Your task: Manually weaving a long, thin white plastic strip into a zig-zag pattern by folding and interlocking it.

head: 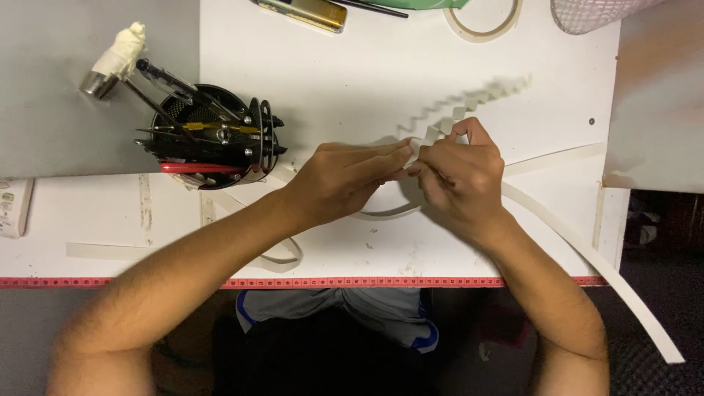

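Over the middle of a white table [352, 81], my left hand [345, 180] and my right hand [458, 176] meet fingertip to fingertip, both pinching long white paper strips [565, 220]. From the fingers a zigzag, accordion-folded stretch of paper [477, 99] runs up and to the right across the table. Loose strip ends trail off: one curves past the table's front right edge, another lies flat toward the right, and a loop [282, 253] sits under my left forearm.
A black mesh pen holder [213, 136] full of pens and tools stands left of my hands. A tape roll [484, 18] and a gold rectangular object [312, 11] lie at the far edge. A red measuring tape [367, 281] lines the front edge. A white device [11, 209] sits far left.
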